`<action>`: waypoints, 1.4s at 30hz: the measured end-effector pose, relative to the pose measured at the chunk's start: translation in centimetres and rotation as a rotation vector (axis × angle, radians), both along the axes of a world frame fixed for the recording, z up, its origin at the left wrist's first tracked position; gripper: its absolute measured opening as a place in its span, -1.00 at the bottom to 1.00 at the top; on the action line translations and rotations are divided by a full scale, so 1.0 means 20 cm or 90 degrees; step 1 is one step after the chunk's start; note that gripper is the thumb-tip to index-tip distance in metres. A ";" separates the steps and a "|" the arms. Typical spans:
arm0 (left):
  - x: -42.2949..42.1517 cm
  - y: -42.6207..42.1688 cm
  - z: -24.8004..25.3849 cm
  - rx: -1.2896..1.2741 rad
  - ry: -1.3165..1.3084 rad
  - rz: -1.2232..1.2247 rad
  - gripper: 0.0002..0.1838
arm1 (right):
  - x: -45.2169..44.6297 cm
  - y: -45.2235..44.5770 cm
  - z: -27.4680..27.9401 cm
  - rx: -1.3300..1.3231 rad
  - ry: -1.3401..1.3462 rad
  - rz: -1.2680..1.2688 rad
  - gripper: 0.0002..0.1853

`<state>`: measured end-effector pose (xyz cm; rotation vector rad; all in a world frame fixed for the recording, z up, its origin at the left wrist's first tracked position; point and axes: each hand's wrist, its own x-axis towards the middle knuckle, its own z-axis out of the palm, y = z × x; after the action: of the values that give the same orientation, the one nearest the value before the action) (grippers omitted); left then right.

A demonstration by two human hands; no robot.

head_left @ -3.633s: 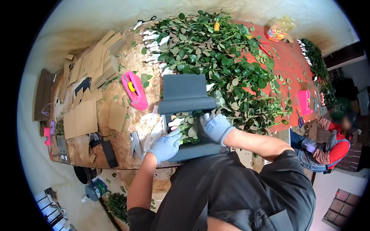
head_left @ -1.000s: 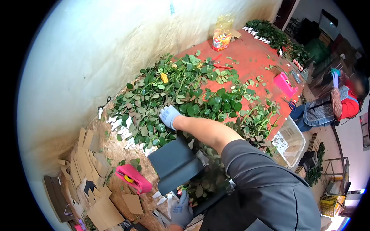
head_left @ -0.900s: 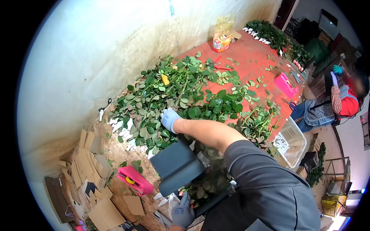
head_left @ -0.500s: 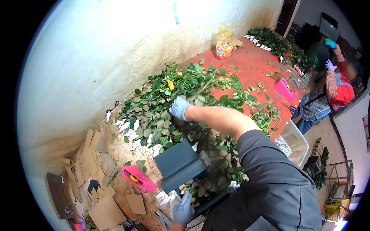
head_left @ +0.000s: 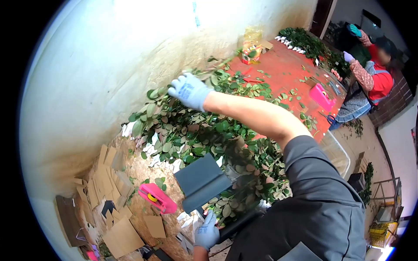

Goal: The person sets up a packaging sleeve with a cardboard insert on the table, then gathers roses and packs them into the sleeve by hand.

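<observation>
My right hand [head_left: 189, 92], in a pale blue-grey glove, is raised over the heap of leafy stems [head_left: 191, 135] against the wall. Its fingers are curled round a leafy stem [head_left: 213, 71], which shows blurred on both sides of the hand. Low in view, my left hand [head_left: 207, 231], gloved alike, is closed beside the lower edge of a dark folded panel [head_left: 202, 180]. Small pinkish bits and leaves are by its fingertips; what it grips is hidden. White wrapped flower heads [head_left: 152, 148] stick out of the heap's near side.
A pink tape dispenser [head_left: 157, 198] stands near cardboard pieces [head_left: 122, 237]. On the red tabletop [head_left: 278, 69] are a yellow-orange bag [head_left: 251, 50], another pink dispenser [head_left: 322, 96] and scattered leaves. A co-worker [head_left: 370, 82] in red works at the far right. A clear bin [head_left: 342, 152] is beside the table.
My right hand has moved up and left toward the wall, carrying the leafy stem. My left hand has barely moved. The co-worker's gloved hands have shifted left.
</observation>
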<state>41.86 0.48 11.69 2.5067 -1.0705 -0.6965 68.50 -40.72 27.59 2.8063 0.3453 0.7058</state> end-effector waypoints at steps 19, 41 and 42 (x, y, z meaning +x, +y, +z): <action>0.02 -0.03 0.03 -0.026 0.007 -0.032 -0.44 | -0.26 0.12 -0.93 -0.042 0.299 -0.093 -0.76; -0.03 0.00 0.04 -0.055 0.064 0.034 -0.54 | -0.84 0.30 0.27 -0.112 0.063 0.165 -0.71; -0.03 0.01 0.02 -0.053 0.106 0.063 -0.52 | -0.97 0.35 0.23 -0.129 0.115 0.178 -0.73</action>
<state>41.26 0.66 12.19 2.3668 -0.8921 -0.7992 49.19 -33.71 32.24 2.6588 0.8068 0.4399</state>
